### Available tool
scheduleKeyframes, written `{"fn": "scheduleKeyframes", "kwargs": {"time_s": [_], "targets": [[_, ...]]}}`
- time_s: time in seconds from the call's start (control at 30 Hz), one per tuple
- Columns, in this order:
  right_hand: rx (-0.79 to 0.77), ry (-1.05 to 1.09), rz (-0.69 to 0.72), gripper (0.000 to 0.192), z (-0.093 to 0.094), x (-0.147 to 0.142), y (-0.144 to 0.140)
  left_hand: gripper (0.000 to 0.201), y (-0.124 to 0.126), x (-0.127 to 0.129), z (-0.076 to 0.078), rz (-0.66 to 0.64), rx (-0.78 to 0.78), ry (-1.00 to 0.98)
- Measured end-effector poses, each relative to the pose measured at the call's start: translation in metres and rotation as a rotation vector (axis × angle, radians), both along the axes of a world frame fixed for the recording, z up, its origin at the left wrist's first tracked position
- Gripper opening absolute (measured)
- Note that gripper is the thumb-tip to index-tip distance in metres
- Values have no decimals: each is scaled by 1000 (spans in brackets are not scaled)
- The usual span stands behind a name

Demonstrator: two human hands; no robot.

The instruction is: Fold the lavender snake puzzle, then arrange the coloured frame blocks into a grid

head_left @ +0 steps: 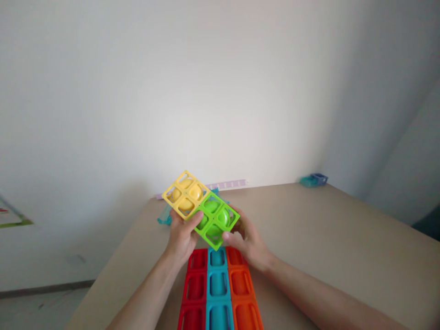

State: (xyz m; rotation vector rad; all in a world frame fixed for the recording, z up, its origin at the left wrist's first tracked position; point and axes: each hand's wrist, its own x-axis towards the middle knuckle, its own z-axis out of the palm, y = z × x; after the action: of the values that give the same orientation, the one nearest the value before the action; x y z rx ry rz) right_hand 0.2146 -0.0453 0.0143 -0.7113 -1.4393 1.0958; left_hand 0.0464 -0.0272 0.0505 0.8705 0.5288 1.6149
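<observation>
Raised above the table are a yellow square plastic frame piece [186, 193] and a green one [213, 218], joined edge to edge and tilted. Each has four openings with rounded surfaces inside. My left hand [182, 236] grips near the seam, its thumb on the green piece and its fingers behind. My right hand [249, 240] pinches the green piece's lower right side, thumb in front. Just below stands a panel of red [196, 286], turquoise [217, 284] and orange [239, 282] framed pieces in side-by-side columns. Its near end runs out of view.
Against the wall on the beige table [330, 247] lies a lilac slotted strip [232, 184]. Clear turquoise pieces [165, 217] sit partly hidden behind my hands. Turquoise [308, 181] and dark blue [319, 178] pieces rest in the far right corner.
</observation>
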Motion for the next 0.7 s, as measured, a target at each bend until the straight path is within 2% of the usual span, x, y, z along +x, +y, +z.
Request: {"fn": "scheduleKeyframes", "kwargs": {"time_s": [0.17,0.4,0.57,0.7], "targets": [[-111,222,61,56,9,-10,-2,57,-7,5,1,-50,16,0],[-222,290,155,58,17,-2,-8,34,-2,-7,8,-124,-233,-150],[-273,491,10,51,22,11,4,22,4,-26,18,-193,-352,-204],[-256,523,-162,34,21,23,20,27,3,-40,20,-389,-403,-110]]}}
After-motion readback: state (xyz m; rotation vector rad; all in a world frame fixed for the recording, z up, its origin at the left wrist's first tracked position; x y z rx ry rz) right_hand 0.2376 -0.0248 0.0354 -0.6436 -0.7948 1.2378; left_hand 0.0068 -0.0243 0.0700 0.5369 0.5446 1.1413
